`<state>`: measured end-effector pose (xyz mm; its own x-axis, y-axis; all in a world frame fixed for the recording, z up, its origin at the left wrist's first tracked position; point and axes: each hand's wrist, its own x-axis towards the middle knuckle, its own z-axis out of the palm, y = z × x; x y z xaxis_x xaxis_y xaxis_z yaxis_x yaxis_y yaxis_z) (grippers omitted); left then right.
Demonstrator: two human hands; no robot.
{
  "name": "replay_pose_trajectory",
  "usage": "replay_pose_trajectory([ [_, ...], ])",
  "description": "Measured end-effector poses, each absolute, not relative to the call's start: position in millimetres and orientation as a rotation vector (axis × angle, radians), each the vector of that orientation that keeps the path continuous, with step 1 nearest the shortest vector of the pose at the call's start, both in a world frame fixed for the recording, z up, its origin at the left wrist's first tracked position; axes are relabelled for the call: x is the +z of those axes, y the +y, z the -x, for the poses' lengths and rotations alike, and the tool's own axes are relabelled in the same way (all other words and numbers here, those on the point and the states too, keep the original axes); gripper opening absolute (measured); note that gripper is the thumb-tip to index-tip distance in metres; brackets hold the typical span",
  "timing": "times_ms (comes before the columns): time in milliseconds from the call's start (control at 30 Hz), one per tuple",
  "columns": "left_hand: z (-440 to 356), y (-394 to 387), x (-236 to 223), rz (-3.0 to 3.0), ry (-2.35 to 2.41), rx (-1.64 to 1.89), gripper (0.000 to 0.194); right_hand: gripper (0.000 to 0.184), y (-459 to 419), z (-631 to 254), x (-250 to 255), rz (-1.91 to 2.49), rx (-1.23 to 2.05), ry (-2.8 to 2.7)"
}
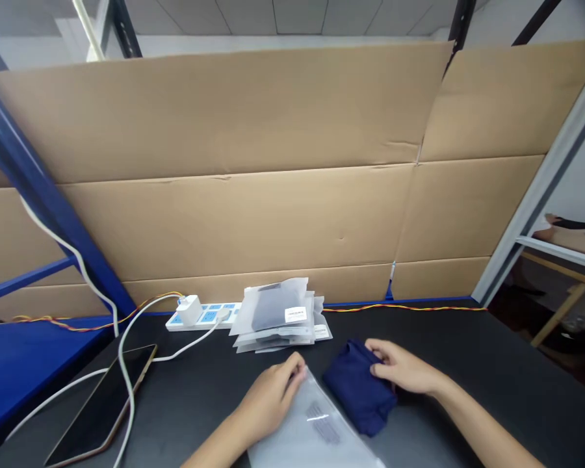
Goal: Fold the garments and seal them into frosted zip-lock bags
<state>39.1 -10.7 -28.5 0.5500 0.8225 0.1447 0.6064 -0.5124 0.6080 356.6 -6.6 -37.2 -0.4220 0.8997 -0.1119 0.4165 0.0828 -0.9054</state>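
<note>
Left grip (pixel 272 402) is held curled at upper edge of translucent frosted plastic bag (pixel 316 422); pinch cannot be told. Right grip (pixel 400 368) is pressed over folded navy fabric bundle (pixel 358 390), fingers closed on top. Bundle is placed just beside bag's right edge, on black desk (pixel 472 383). Step judged as bagging; bag mouth needs opening next. Stack of filled frosted bags (pixel 273 322) is set behind, near white power strip (pixel 199 317). White label (pixel 295 314) on stack: writing too small to read.

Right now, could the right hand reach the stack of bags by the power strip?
Probably yes: the right hand is on the navy cloth, and the stack of bags lies just beyond it, with nothing standing between them.
</note>
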Motion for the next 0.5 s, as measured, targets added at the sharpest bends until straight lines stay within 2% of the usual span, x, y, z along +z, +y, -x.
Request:
replay_pose_trajectory([
  [167, 18, 20, -14, -2.523, 1.246, 0.314, 0.024, 0.012, 7, -394, -33, 1.346, 1.158, -1.875],
  [333, 79, 41, -10, -2.420, 1.480, 0.369, 0.025, 0.011, 5, -401, -30, 1.366, 1.280, -1.966],
  [500, 119, 43, -11, -2.507, 1.728, 0.254, 0.031, 0.018, -2, -388, -34, 1.375, 1.406, -1.985],
])
